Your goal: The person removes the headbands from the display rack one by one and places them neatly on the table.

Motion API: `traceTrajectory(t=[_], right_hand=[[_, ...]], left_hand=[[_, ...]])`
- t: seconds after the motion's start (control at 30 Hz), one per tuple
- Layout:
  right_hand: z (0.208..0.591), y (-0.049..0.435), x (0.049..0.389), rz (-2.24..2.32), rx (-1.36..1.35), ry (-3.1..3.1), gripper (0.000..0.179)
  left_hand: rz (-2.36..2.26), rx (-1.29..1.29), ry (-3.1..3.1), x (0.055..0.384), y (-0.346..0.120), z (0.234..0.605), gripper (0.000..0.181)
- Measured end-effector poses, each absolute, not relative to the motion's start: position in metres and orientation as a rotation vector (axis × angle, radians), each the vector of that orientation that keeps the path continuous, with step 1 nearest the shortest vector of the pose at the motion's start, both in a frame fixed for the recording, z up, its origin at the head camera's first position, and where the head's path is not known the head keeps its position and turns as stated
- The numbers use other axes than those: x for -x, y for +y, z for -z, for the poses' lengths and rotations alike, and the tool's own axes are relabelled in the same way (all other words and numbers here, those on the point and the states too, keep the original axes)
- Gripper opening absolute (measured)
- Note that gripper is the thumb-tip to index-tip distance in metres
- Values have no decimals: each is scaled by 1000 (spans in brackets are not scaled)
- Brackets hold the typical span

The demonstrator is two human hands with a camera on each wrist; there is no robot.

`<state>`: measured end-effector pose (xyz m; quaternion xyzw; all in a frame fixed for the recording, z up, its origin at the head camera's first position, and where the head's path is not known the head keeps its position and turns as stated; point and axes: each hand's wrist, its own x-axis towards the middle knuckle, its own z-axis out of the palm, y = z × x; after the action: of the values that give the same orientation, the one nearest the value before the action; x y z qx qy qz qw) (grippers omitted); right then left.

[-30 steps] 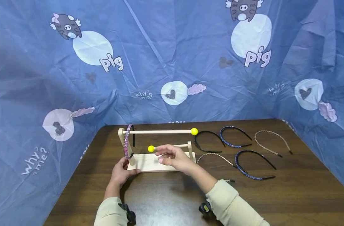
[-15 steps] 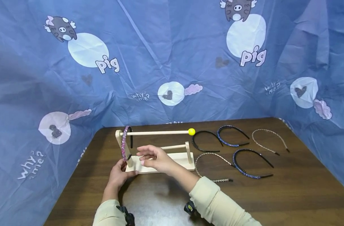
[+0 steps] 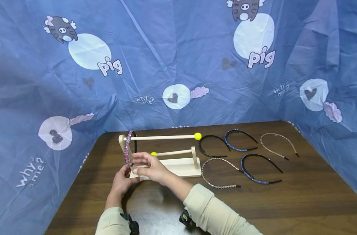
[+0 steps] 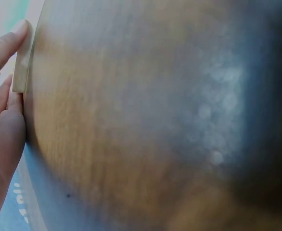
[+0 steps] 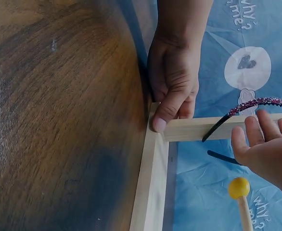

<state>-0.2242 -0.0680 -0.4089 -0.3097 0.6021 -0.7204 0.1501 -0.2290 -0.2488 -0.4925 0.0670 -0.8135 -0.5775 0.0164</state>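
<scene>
A wooden headband stand (image 3: 182,168) with two rods stands on the table. My left hand (image 3: 119,182) grips the left end of its base, with the thumb on the front edge, as the right wrist view also shows. A pink glittery headband (image 3: 127,148) hangs over the upper rod at the left post. My right hand (image 3: 152,169) is in front of the lower part of that headband. In the right wrist view its fingers (image 5: 254,132) are extended beside the band; whether they touch it I cannot tell. A yellow ball (image 5: 239,187) tips the lower rod.
Several headbands lie on the table to the right: a black one (image 3: 200,149), blue glittery ones (image 3: 234,149) (image 3: 256,180) and beige braided ones (image 3: 223,187) (image 3: 270,150). A blue printed cloth (image 3: 155,49) hangs behind the table (image 3: 307,195).
My right hand has moved left, from the lower rod's yellow ball to the pink headband. The left hand keeps its grip on the base. The head view has shifted slightly.
</scene>
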Motion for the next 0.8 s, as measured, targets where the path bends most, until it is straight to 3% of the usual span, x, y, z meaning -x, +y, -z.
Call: traceTrajectory(t=[0.5,0.8], right_hand=[[413,-79,229,2048,881,1838,48],[403,-84,227,2058,863,1887,34]], left_hand=[[1833,-203,-2504,229,-249,496,69],[1764,-201,-2547,232,-250,495,69]])
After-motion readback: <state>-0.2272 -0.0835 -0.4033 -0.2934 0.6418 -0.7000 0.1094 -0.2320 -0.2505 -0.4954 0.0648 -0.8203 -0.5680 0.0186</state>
